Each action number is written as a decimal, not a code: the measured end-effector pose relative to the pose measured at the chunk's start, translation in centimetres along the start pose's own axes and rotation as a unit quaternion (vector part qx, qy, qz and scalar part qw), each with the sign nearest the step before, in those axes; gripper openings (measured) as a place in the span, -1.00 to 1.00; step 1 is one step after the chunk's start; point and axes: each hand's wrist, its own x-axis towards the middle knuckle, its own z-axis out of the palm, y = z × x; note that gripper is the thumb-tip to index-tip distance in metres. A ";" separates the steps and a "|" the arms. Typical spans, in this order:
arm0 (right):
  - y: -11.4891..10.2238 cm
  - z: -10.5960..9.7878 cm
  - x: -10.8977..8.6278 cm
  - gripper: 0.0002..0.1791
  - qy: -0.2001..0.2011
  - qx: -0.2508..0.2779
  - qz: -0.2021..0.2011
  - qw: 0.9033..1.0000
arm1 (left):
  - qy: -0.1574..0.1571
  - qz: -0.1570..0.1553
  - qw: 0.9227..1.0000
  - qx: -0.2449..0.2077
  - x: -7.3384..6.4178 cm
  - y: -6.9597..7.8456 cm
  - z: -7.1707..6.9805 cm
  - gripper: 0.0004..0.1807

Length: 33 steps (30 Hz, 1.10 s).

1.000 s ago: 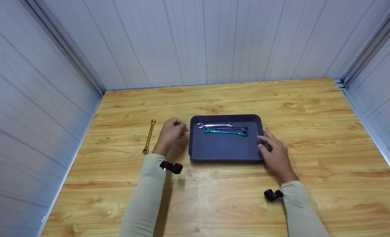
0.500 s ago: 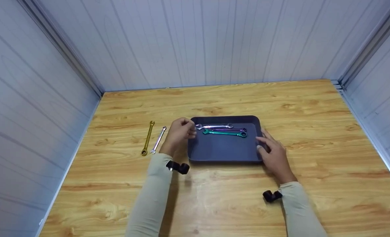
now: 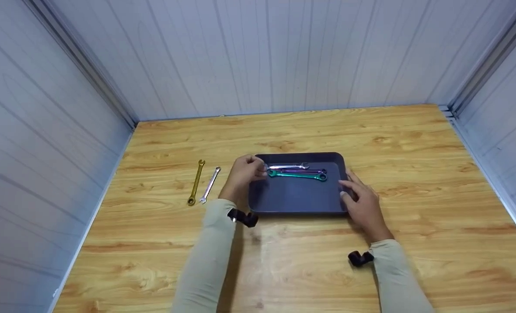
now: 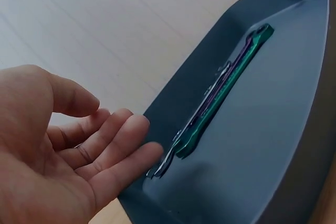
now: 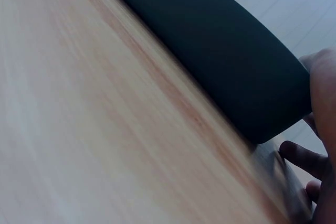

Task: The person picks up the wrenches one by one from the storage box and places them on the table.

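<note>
Green, purple and silver wrenches [image 3: 299,175] lie toward the far edge of the tray [image 3: 297,198]. The left hand [image 3: 244,171] hovers, fingers loose, by its left edge; the right hand [image 3: 363,204] seemingly grips its right.

Pale bluish-white streaky panel wall [image 3: 266,56] out past left hand [image 3: 243,174], matching left side wall [image 3: 45,143] off to its left, right side wall [image 3: 506,130] beyond right hand [image 3: 364,205]. Honey-coloured wood-grain tabletop [image 3: 436,195] below both, kinda soft glare.
</note>
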 end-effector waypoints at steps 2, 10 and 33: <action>0.0 0.0 0.0 -0.63 0.000 -0.001 0.001 1.000 | -0.003 0.002 1.000 0.000 0.0 0.0 0.3 -0.89; -0.2 -0.1 0.0 -0.63 -0.001 -0.005 0.010 1.000 | -0.029 -0.003 0.999 0.036 0.4 -0.1 1.3 -0.76; 0.0 0.0 0.0 -0.64 0.007 -0.004 0.000 1.000 | -0.098 -0.008 0.994 0.044 1.1 -0.5 2.7 -0.66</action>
